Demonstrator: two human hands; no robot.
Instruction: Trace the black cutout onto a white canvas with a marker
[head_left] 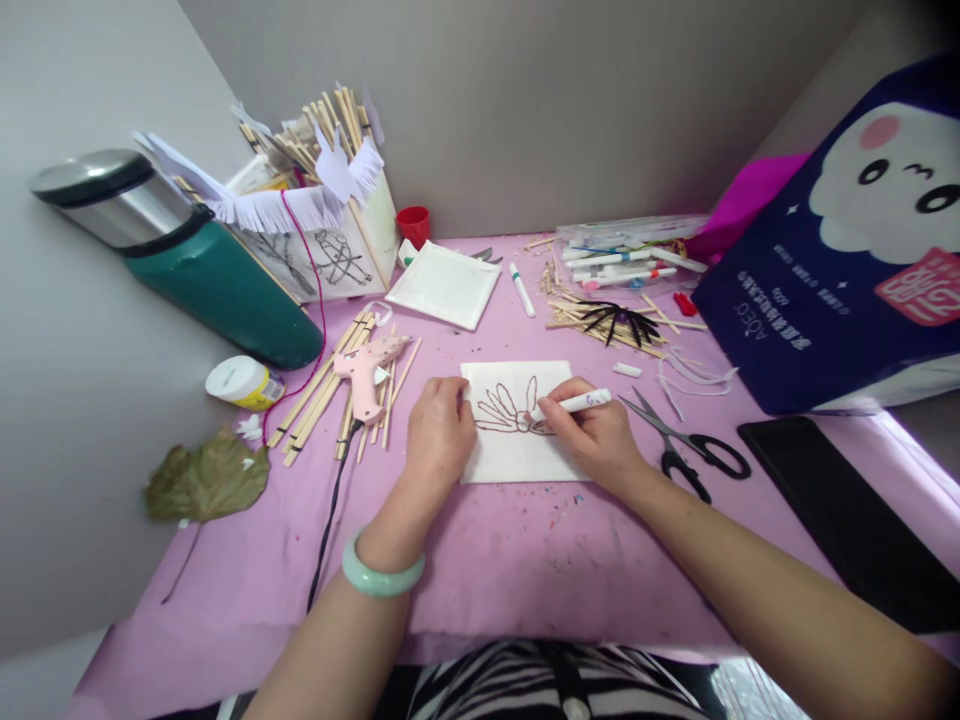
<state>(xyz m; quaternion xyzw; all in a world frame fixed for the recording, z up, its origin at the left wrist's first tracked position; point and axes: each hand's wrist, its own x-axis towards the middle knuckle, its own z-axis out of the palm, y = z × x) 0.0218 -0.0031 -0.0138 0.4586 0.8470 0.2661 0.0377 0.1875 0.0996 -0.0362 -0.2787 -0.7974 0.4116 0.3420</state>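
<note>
A white canvas panel (517,465) lies flat on the pink tabletop, with a flower-like shape of long petals in brown line on it. My right hand (592,430) grips a white marker (585,400) in a writing hold, its tip at the round centre of the drawing. At the panel's left edge, my left hand (442,425) is closed with thumb and curled fingers on the border; the fingertips are partly hidden. A loose white cap (627,370) lies right of the panel. Black-handled scissors (686,440) rest, blades apart, near my right forearm.
Left stand a pink glue gun (369,375) on wooden sticks (315,400), a green bottle (225,280), a white-lidded tub (244,383) and a dry leaf (210,478). Behind are another white panel (446,285) and a marker pack (622,260). A phone (847,520) and a blue bag (817,300) are right.
</note>
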